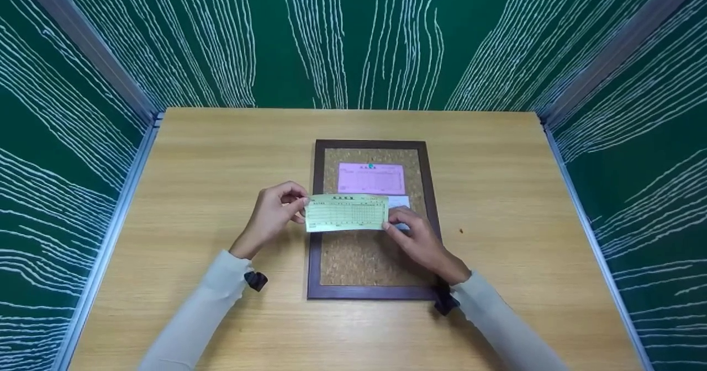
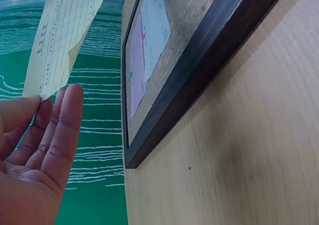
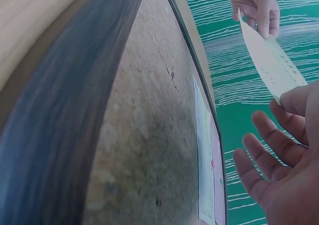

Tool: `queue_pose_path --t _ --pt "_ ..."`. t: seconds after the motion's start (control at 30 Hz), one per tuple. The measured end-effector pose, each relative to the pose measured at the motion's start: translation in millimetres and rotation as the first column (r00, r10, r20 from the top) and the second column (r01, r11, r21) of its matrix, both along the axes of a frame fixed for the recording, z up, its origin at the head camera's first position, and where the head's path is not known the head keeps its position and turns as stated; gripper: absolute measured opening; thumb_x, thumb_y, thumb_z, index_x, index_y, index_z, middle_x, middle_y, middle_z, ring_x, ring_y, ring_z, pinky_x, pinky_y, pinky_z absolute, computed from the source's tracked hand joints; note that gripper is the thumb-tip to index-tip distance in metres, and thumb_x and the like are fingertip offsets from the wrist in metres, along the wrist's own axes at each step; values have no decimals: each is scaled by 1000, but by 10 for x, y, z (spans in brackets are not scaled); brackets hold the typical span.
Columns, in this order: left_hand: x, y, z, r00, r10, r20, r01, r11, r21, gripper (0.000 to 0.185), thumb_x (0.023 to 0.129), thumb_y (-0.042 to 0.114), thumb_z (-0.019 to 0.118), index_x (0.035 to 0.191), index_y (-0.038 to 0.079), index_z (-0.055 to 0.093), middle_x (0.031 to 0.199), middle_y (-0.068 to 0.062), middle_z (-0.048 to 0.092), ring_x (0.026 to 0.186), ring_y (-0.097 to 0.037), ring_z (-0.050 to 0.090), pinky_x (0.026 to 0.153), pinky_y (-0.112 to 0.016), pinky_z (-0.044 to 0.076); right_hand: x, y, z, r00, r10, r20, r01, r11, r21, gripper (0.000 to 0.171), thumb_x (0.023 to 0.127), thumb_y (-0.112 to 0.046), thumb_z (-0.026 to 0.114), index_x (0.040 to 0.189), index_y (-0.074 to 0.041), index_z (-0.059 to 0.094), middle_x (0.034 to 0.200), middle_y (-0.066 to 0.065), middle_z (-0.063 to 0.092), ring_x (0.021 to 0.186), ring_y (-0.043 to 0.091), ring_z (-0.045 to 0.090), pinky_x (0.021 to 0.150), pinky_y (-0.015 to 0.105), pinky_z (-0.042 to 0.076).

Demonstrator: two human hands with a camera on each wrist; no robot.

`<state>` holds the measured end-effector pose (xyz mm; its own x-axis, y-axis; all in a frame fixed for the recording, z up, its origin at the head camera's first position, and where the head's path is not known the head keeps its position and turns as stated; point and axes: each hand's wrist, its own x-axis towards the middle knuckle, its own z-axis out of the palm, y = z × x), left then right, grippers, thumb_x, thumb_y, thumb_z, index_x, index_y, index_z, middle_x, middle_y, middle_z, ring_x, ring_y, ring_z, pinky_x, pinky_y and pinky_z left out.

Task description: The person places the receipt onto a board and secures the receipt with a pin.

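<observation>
A yellow-green printed form slip (image 1: pixel 346 214) is held level above a cork board (image 1: pixel 353 260) with a dark wooden frame. My left hand (image 1: pixel 279 208) pinches its left edge between thumb and forefinger; in the left wrist view the other fingers of the left hand (image 2: pixel 42 150) stay extended. My right hand (image 1: pixel 417 236) pinches the slip's lower right corner. On the board's upper part a pink slip (image 1: pixel 371 179) is fixed by a green pushpin (image 1: pixel 370 165). A pale blue slip (image 1: pixel 399 201) lies below it, mostly hidden in the head view; a pink pin (image 2: pixel 143 36) shows on it.
The board lies on a light wooden table (image 1: pixel 221 155). A small brown speck (image 1: pixel 461 231) is right of the board. Green panels (image 1: pixel 353 40) with white wavy lines enclose the table's back and sides. Dark wrist mounts (image 1: pixel 256 281) sit at both grey sleeves.
</observation>
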<state>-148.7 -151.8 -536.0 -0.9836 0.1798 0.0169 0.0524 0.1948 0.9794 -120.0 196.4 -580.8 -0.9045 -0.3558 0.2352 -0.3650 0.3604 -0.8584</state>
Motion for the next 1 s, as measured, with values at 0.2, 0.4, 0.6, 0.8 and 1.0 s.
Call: queue_pose_path --t 0.2,0.4,0.6,0.8,1.0 --pt "-9 93 -46 999 -32 -12 32 999 -1 7 102 -6 72 105 -2 77 90 -14 73 75 -27 72 67 -52 67 41 103 3 1000 -13 10 13 1000 -9 11 107 -9 73 98 -9 80 101 1 75 92 17 64 73 24 56" --pt "-7 171 -89 998 -57 -6 57 998 2 7 102 -6 72 105 -2 76 89 -19 72 72 -26 70 66 -50 67 87 183 -8 998 -7 57 9 999 -34 13 108 -8 71 98 -4 77 98 3 71 92 17 64 76 23 60" --pt "-11 251 -167 998 -68 1 68 998 17 6 102 -6 72 105 -3 76 87 -21 71 71 -24 69 61 -37 67 129 246 -50 999 -10 50 11 999 -35 13 108 -6 70 97 -4 75 94 2 69 88 17 64 72 23 58" --pt "-5 301 -197 997 -74 22 73 997 12 7 103 -5 71 106 -1 76 89 -13 71 72 -22 70 63 -38 67 185 282 -76 998 -37 59 39 999 -34 12 106 -3 72 95 -4 76 92 1 69 84 15 62 69 22 55" --pt "17 345 -237 996 -81 21 81 997 14 4 104 -4 71 106 -3 74 89 -14 70 72 -21 70 62 -38 67 236 316 -139 998 -43 44 45 998 -36 11 105 -1 73 94 -1 75 85 4 68 73 13 60 61 20 49"
